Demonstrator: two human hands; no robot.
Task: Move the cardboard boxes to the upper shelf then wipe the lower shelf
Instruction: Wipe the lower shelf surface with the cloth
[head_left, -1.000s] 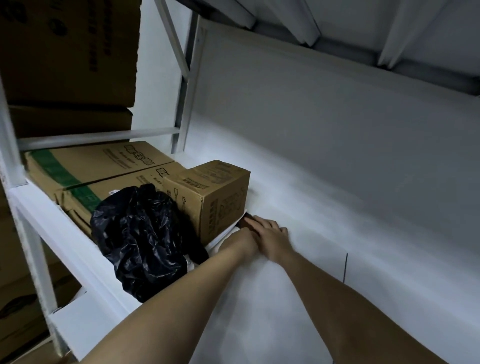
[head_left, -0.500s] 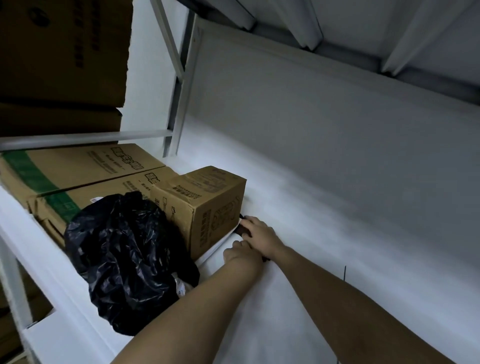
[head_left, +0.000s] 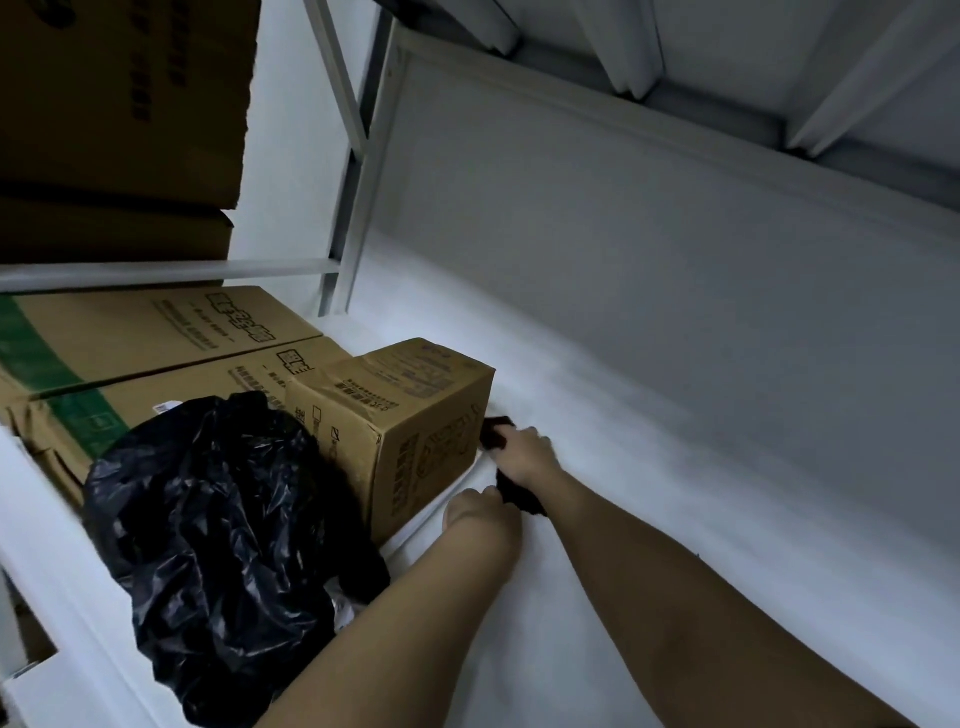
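Observation:
A small brown cardboard box (head_left: 395, 426) stands on the white shelf (head_left: 649, 467), with two long flat cardboard boxes (head_left: 156, 353) lying behind it to the left. Right beside the small box's near corner, my right hand (head_left: 524, 454) presses a dark cloth (head_left: 511, 483) onto the shelf surface, fingers curled over it. My left hand (head_left: 483, 512) rests on the shelf just in front of the cloth, its fingers bent down at the cloth's edge; whether it holds the cloth is hidden.
A crumpled black plastic bag (head_left: 218, 540) sits at the shelf's front left against the boxes. Large cardboard boxes (head_left: 119, 104) fill the neighbouring rack at upper left. A grey upright post (head_left: 358, 192) stands at the back, and the upper shelf's underside (head_left: 727, 62) is overhead.
My view has swung left and closer. Both hands with the cloth have slid further back along the shelf, toward the small box's far corner.

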